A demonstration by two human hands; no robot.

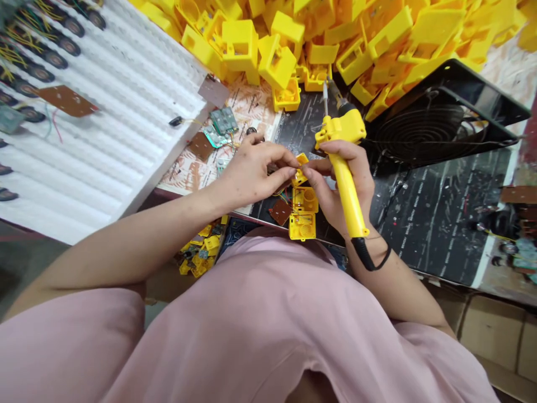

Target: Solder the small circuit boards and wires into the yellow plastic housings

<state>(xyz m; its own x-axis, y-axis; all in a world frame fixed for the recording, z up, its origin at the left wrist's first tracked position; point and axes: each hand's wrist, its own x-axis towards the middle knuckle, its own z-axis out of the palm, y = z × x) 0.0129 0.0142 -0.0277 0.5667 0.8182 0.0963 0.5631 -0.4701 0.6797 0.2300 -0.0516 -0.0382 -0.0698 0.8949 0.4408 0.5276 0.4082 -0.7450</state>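
My left hand (251, 170) is closed, thumb and fingertips pinching the edge of a small yellow plastic case (300, 177). Against the case's other side press the thumb and fingertips of my right hand (329, 202). A yellow soldering gun (349, 193) lies in that same hand, its metal tip (325, 99) pointing away from me and its black cord hanging by the wrist. Just below sits an open yellow case (302, 225) with a round speaker grille. Beside it lie a brown circuit board (280, 211) and thin coloured wires. What is inside the pinched case is mostly hidden by fingers.
Yellow housings (239, 45) are heaped along the back. A black-framed fan (444, 120) stands at right. On the left, a ridged white foam tray (126, 112) carries small speakers with wires and a brown board. Green circuit boards (224, 120) lie beside the tray.
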